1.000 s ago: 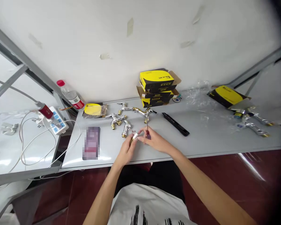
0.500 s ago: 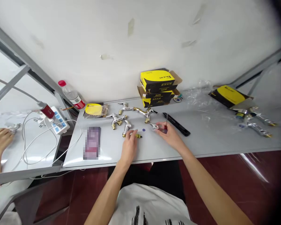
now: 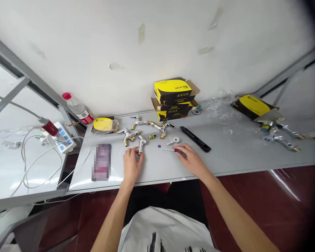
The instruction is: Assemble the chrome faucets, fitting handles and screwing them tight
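Note:
My right hand [image 3: 190, 159] rests on the table, its fingers closed on the dark red handle of a screwdriver [image 3: 180, 151], whose thin shaft points left. Just above lies a chrome faucet handle [image 3: 173, 140]. My left hand [image 3: 132, 162] is at the lower end of a chrome faucet body [image 3: 142, 142]; its thumb and fingers are apart, and whether they grip it is unclear. A yellow and black cartridge [image 3: 152, 136] and a small blue disc [image 3: 159, 146] lie between the hands. Other faucets [image 3: 130, 134] are farther back.
Stacked yellow and black boxes [image 3: 173, 92] stand by the wall. A black tool [image 3: 195, 139] lies right of centre. To the left are a phone [image 3: 102, 161], a bottle [image 3: 81, 112] and a power strip [image 3: 65, 137]. Faucets [image 3: 286, 140] and plastic wrap are at right.
My left hand has moved left, away from the cartridge, to the faucet body. The faucet handle lies free, and the screwdriver in my right hand has tipped down flat. The person's hand at far left has gone.

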A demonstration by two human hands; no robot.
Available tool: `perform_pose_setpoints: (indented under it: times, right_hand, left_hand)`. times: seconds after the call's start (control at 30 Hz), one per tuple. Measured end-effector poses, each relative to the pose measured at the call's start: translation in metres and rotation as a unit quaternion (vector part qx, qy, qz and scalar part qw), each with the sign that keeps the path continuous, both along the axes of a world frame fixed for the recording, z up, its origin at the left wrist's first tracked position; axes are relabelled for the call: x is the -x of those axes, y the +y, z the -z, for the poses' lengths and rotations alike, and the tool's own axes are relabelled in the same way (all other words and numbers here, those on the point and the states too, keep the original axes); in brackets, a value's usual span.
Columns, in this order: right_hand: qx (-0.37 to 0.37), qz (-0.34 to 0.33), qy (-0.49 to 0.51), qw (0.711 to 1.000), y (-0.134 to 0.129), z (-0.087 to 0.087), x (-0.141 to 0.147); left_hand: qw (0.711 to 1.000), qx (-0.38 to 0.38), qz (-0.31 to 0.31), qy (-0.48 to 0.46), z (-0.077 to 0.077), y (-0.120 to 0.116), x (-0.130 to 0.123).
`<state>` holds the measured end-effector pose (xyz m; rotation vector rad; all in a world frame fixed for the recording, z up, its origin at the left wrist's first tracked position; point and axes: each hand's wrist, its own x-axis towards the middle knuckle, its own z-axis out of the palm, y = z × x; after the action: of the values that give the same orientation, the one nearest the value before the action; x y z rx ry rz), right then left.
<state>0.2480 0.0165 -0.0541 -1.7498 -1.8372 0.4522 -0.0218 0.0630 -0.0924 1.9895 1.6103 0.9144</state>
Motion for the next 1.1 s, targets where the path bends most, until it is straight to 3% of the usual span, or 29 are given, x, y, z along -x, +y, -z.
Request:
perform_pose_setpoints:
  times: [0.3,0.6,0.83,0.93,1.0,1.1]
  right_hand:
    - [-0.088,0.069,-0.047,0.993,0.002,0.027,0.009]
    - [-0.099,0.07,0.001,0.993,0.0,0.025,0.01]
    - [-0.098,0.079,0.009,0.992,-0.001,0.02,0.014]
    - [-0.087,0.077,-0.002,0.993,0.0,0.02,0.014]
    - [-0.083,0.077,-0.001,0.994,0.0,0.021,0.014]
    - [-0.076,0.073,0.007,0.994,0.0,0.022,0.013]
  left_hand:
    - [0.998,0.031,0.008,-0.045,-0.003,-0.001,0.001]
    - [0.998,0.044,0.05,-0.01,-0.003,-0.001,0.001]
    - [0.991,0.018,0.13,-0.015,-0.004,-0.005,0.001]
    - [0.995,-0.009,0.1,-0.002,-0.01,0.011,0.001]
    - [0.997,-0.036,0.043,0.049,-0.016,0.032,-0.002]
    - [0.996,-0.049,0.003,0.08,-0.027,0.072,-0.013]
